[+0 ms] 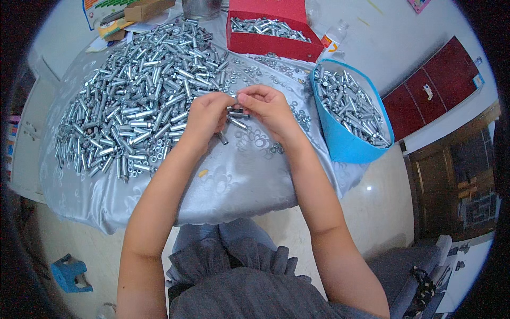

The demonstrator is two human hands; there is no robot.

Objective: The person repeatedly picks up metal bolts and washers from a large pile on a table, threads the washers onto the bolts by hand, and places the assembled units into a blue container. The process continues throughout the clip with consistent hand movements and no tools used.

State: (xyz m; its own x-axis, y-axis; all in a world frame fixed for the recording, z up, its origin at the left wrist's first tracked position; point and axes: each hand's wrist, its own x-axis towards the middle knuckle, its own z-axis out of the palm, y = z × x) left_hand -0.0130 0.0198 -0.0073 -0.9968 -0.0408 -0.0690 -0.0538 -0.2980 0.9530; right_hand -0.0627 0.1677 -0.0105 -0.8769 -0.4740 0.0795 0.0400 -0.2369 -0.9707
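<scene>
My left hand [208,118] and my right hand [268,110] meet fingertip to fingertip above the table. Both are closed in a pinch around a small grey metal piece [237,100], mostly hidden by the fingers. Silver anchor bolts [237,123] stick out beside and below my left hand; whether its curled fingers hold them or they lie on the cloth, I cannot tell. A large heap of such bolts [143,101] covers the table's left side, close to my left hand. Loose nuts and washers [276,148] lie near my right wrist.
A silvery patterned cloth [234,186] covers the round table. Behind my hands stands an open red box [273,49] of bolts; to the right, a blue fabric bin [345,141] of bolts. Nearby are a plastic bottle [334,40], a metal bucket [202,9] and a cardboard box [149,9].
</scene>
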